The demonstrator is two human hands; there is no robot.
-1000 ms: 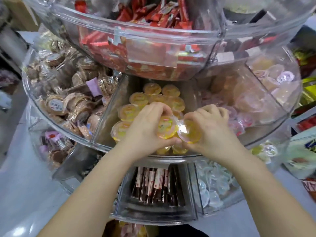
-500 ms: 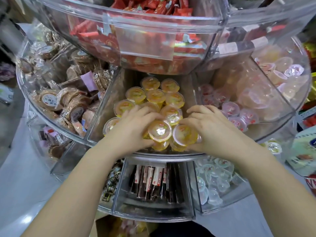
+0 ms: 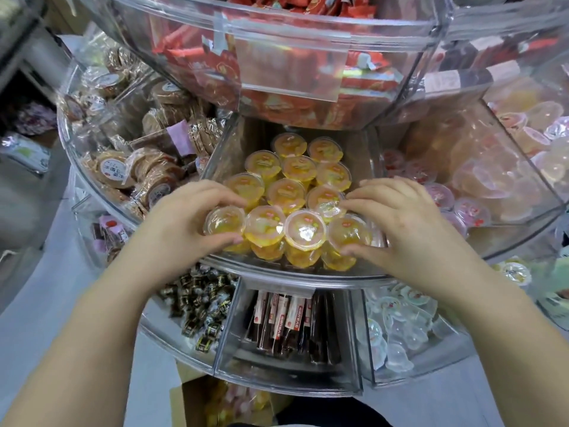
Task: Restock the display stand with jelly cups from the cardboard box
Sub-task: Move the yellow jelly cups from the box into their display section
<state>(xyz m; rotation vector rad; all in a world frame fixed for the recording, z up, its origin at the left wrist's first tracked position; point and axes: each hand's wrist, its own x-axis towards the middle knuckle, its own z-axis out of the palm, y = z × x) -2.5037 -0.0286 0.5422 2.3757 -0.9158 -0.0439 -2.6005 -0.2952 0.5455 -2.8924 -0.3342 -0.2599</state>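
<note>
Stage: we judge the restocking well under way, with one more batch being seated in the display stand (image 3: 308, 274).
Compartment: the middle wedge of the stand's middle tier holds the yellow jelly cups (image 3: 297, 171), lids up, packed side by side from the back wall to the front rim.
Front row (image 3: 288, 231): four cups sit in a line along the front rim, touching one another; more yellow cups show beneath them through the clear wall.
Left hand (image 3: 181, 226): fingers and thumb are curled round the leftmost cup of the front row, gripping it.
Right hand (image 3: 397, 223): thumb and fingers are curled round the rightmost cup of the front row; its upper fingers also touch a cup in the row behind.
Done: we count roughly a dozen cups visible in ordered rows; the front of the wedge looks filled to rim height.
Left: we judge the row still needs releasing and squaring up; the back corners of the wedge show some bare wall.
Supply: the cardboard box (image 3: 197, 402) stands below the stand at the bottom edge, with packets visible inside; how many cups remain we cannot tell.
Neighbours: pink jelly cups (image 3: 443, 195) fill the wedge to the right, wrapped biscuits (image 3: 135, 171) the wedge to the left.
</note>
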